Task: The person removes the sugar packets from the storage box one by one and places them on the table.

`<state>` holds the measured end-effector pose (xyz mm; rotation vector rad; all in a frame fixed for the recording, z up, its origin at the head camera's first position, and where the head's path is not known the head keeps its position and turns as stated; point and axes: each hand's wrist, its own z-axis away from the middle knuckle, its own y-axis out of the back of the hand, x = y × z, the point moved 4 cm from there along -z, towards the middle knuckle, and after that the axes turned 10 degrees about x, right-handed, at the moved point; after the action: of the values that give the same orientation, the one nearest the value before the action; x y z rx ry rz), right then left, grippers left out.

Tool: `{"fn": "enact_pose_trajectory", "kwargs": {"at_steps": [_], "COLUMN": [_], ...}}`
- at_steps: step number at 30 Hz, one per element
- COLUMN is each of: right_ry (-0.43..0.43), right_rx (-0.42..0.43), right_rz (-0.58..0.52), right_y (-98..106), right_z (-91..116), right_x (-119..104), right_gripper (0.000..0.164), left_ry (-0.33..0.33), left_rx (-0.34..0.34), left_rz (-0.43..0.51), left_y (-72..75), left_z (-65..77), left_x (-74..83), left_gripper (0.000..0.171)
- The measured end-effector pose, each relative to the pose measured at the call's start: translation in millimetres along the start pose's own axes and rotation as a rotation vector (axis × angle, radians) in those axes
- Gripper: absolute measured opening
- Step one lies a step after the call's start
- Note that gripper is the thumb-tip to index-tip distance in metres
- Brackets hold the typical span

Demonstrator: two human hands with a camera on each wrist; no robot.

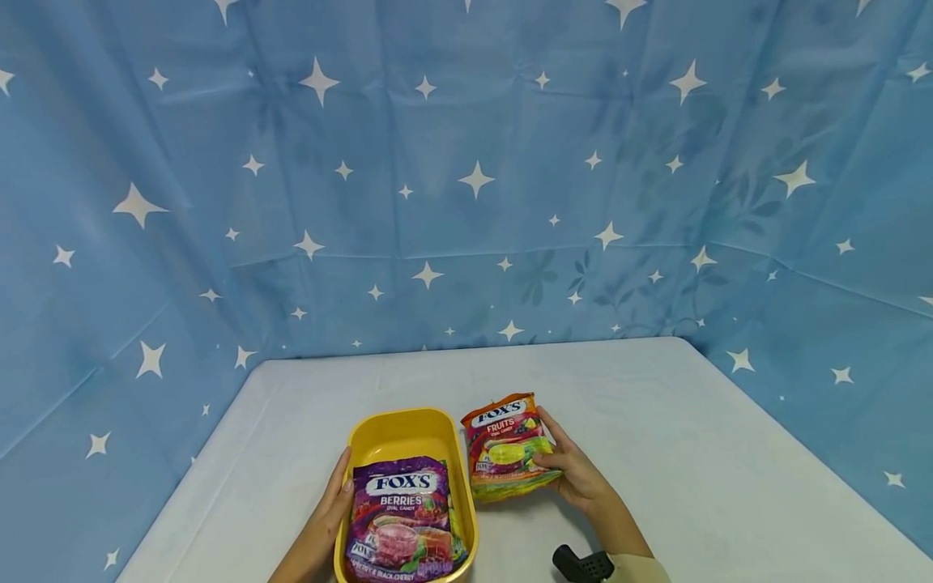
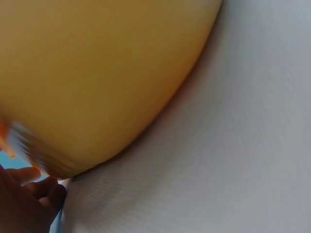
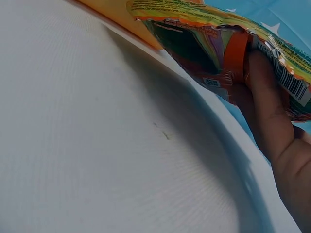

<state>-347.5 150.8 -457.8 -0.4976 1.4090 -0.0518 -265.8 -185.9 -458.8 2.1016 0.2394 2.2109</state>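
A yellow tub (image 1: 411, 423) stands on the table in front of me. Inside it lies a purple bag of Fox's Berries candy (image 1: 401, 518), and the green edge of another bag (image 1: 457, 526) shows beneath. My left hand (image 1: 331, 506) grips the tub's left side by the rim; the left wrist view shows its fingers (image 2: 36, 187) against the outer wall (image 2: 107, 63). Just right of the tub, my right hand (image 1: 579, 474) holds an orange and yellow bag of Fox's Fruits candy (image 1: 506, 445) by its right edge. In the right wrist view that bag (image 3: 194, 53) is raised above the table, its barcode side visible.
The table (image 1: 700, 470) has a white cover. Behind and at both sides hangs a blue curtain with white stars (image 1: 466, 210). A black strap device (image 1: 583, 564) sits on my right wrist.
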Motion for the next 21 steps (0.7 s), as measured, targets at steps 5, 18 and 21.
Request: {"fn": "enact_pose_trajectory", "kwargs": {"at_steps": [5, 18, 21], "right_ry": [-0.016, -0.012, -0.017], "right_rx": [0.011, 0.065, 0.084], "right_rz": [0.016, 0.149, 0.164], "right_y": [-0.8, -0.5, -0.6], "right_z": [-1.3, -1.2, -1.2], "right_x": [2.4, 5.0, 5.9], "right_gripper": [0.085, 0.079, 0.079], "left_ry": [0.003, -0.031, -0.032], "left_rx": [0.0, 0.011, 0.017], "left_rz": [0.005, -0.016, -0.022], "left_y": [0.1, -0.3, 0.1], "left_z": [0.3, -1.5, -1.3], "left_x": [0.6, 1.9, 2.2], "left_gripper": [0.062, 0.061, 0.061]}}
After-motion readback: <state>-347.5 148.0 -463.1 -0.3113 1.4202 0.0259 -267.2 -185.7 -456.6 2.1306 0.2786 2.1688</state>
